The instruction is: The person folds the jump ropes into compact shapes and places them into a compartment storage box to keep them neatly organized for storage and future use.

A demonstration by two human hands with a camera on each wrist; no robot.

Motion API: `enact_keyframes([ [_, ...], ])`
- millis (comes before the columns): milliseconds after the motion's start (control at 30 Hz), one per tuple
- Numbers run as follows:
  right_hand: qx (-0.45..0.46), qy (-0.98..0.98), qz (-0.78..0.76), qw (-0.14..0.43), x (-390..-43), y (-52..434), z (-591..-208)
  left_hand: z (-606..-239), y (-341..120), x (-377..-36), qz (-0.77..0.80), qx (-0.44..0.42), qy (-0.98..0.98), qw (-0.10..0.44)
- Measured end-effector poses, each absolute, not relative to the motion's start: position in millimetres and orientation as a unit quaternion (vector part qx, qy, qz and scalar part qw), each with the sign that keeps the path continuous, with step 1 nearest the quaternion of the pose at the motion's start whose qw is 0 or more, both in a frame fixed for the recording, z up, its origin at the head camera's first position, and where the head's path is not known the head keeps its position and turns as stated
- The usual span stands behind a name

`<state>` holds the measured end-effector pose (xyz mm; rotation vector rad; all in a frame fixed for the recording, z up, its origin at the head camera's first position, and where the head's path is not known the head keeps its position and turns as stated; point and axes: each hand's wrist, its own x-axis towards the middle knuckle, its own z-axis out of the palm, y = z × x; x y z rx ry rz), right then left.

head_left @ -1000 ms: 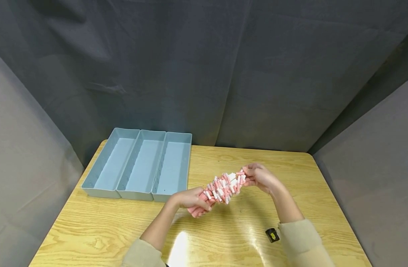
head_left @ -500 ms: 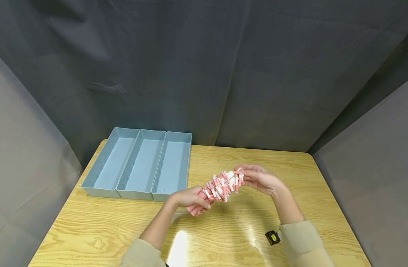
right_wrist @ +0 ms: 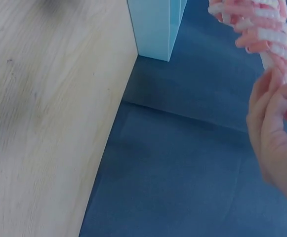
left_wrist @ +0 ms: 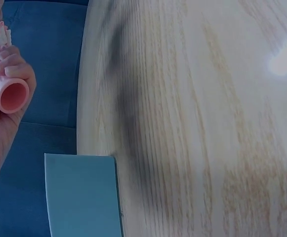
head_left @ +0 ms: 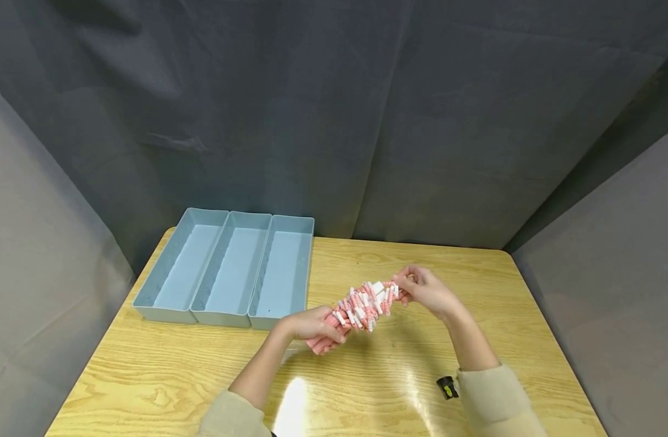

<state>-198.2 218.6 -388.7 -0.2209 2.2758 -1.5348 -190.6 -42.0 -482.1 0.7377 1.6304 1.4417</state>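
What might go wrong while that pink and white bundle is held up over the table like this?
The pink and white bundle hangs in the air, gripped only at its ends by the left hand and the right hand. If one grip loosens, it could sag or drop onto the table. Its many small pieces look loosely joined, so twisting might shed some. The blue trays stand off to the side, so they would not catch them.
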Motion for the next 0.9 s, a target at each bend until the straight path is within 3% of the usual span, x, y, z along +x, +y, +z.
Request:
enact_keyframes([
  [533, 0.031, 0.813, -0.573, 0.099, -196, 197, -399, -477, -40, -191, 0.58, 0.314, 0.645, 0.386],
  [700, 0.061, 0.798, -0.593, 0.093, -197, 194, -401, -479, -40, -191, 0.578, 0.309, 0.654, 0.377],
  [900, 0.026, 0.758, -0.642, 0.115, -196, 198, -398, -479, -41, -191, 0.561, 0.314, 0.669, 0.373],
])
